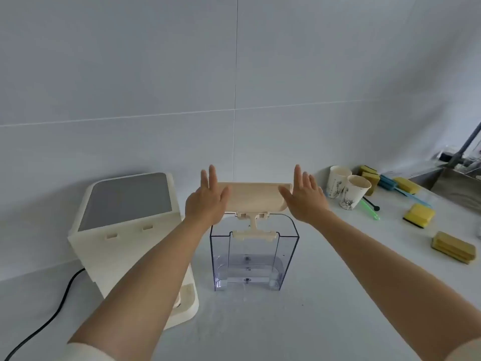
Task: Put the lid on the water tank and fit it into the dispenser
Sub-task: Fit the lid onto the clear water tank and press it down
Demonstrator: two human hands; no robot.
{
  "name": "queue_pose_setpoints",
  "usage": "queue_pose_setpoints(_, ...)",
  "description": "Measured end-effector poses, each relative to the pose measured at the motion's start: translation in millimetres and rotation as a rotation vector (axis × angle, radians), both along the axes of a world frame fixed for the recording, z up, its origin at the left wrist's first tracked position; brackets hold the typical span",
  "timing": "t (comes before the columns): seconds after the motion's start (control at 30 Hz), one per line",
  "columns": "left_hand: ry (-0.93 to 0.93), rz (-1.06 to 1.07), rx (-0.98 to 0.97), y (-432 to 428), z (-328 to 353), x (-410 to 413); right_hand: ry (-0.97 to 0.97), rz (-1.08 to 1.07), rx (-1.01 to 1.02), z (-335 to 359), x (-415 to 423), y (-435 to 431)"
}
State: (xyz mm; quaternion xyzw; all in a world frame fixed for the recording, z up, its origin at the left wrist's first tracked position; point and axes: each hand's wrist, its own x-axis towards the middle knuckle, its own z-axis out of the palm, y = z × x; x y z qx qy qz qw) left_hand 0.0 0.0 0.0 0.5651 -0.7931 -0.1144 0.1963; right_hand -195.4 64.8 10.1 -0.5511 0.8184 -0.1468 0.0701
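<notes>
A clear plastic water tank (253, 259) stands upright on the white counter, a little water at its bottom. A cream lid (255, 198) sits at the tank's top, its hinge piece hanging down the near wall. My left hand (207, 201) presses flat against the lid's left end, fingers straight and pointing up. My right hand (304, 198) does the same at the lid's right end. The cream dispenser (125, 230) with a grey top panel stands to the left of the tank, apart from it.
A black cable (52, 316) runs from the dispenser toward the front left. Two paper cups (346, 188) stand right of the tank. Several yellow sponges (419, 214) and brushes lie further right, beside a steel sink (458, 183). A tiled wall rises behind.
</notes>
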Motion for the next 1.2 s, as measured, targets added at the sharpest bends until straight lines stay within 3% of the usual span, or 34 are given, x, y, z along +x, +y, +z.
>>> queue_pose_setpoints(0.17, 0.215, 0.162, 0.238, -19.1, 6.4, -6.7, -0.307, -0.087, -0.022, 0.3, -7.2, -19.1)
queue_pose_setpoints(0.3, 0.255, 0.128, 0.373, -27.4, 8.9, -12.4, -0.349, -0.09, -0.01, -4.6, -7.9, -24.2)
queue_pose_setpoints(0.6, 0.032, 0.089, 0.207, -29.6, 7.6, -5.5, -0.248, -0.101, -0.074, -0.9, -8.4, -20.2)
queue_pose_setpoints(0.97, 0.113, -0.02, 0.142, -9.0, 9.2, 9.3, -0.353, -0.119, -0.219, 2.8, 2.6, 9.9)
queue_pose_setpoints(1.2, 0.078, -0.061, 0.128, 6.7, -0.3, 21.7, -0.363, -0.129, -0.206, -11.3, 7.9, 31.7)
